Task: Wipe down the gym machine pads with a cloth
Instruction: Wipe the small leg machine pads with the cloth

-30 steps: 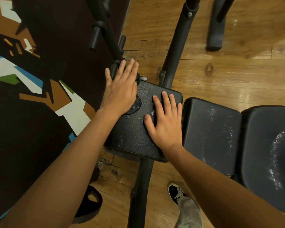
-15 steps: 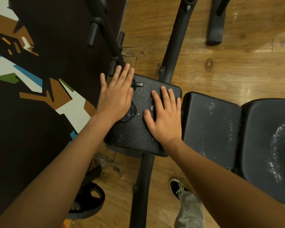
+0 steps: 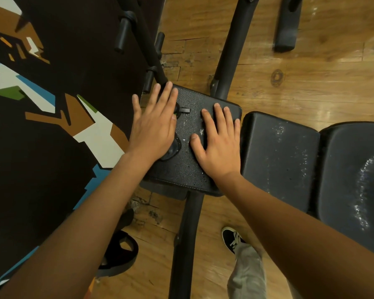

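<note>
Three pads form a row: right pad [image 3: 354, 180] and middle pad [image 3: 279, 156] show wet streaks; left pad [image 3: 186, 171] holds droplets. On it, left hand [image 3: 153, 130] and right hand [image 3: 219, 143] lie flat, fingers straight, gripping nothing. Under the left palm, a dark lump [image 3: 172, 148] may be the cloth. Recommended: overlapping strokes, edge to edge.

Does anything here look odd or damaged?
Yes. Droplets cover the small pad under the flat left hand and right hand, and wet streaks mark the seat pad. The floorboards near the frame look chipped.
</note>
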The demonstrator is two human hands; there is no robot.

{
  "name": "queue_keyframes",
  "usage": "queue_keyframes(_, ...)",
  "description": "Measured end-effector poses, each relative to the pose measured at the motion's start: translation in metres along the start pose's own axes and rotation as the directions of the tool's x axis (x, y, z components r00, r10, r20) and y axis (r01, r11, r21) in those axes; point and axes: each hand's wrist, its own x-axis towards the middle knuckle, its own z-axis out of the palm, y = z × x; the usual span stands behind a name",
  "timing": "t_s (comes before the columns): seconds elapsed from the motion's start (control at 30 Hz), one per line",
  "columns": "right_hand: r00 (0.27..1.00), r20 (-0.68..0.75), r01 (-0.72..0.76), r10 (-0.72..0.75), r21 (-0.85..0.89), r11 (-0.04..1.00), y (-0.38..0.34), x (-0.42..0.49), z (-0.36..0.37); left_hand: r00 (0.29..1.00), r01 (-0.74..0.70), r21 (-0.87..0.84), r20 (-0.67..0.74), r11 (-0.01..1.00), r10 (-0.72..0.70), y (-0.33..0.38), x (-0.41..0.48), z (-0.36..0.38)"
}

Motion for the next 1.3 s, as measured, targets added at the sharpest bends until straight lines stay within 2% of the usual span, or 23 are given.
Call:
queue_keyframes(0.37,1.0,0.011,0.004,-0.004,0.017,1.0,-0.001,0.001,-0.002,0.998,0.058,-0.042,-0.01,0.997,-0.058,0.004,-0.083,0.013)
queue_keyframes(0.6,1.0,0.021,0.006,-0.007,0.017,1.0,0.0,0.001,-0.003,0.999,0.033,-0.031,0.005,0.999,-0.033,0.003,-0.052,0.006)
queue_keyframes(0.8,0.996,0.08,0.027,-0.029,0.022,0.999,0.009,-0.002,-0.013,0.998,0.047,-0.002,-0.04,0.999,-0.047,0.009,-0.023,0.003)
queue_keyframes(0.93,0.994,0.001,-0.108,0.108,-0.001,0.994,0.046,-0.016,-0.031,0.995,0.077,0.023,-0.064,0.997,-0.075,0.015,-0.015,0.004)
queue_keyframes(1.03,0.976,-0.003,-0.215,0.216,-0.075,0.974,0.081,-0.03,-0.036,0.995,0.087,0.04,-0.063,0.995,-0.084,0.017,-0.011,0.004)
queue_keyframes(1.13,0.979,0.039,-0.196,0.201,-0.108,0.975,0.095,-0.041,-0.03,0.993,0.101,0.061,-0.061,0.993,-0.097,0.018,0.003,0.004)
queue_keyframes(1.3,0.981,-0.002,-0.191,0.192,-0.084,0.978,0.099,-0.043,-0.024,0.996,0.08,0.085,-0.049,0.993,-0.076,0.019,0.029,0.0)
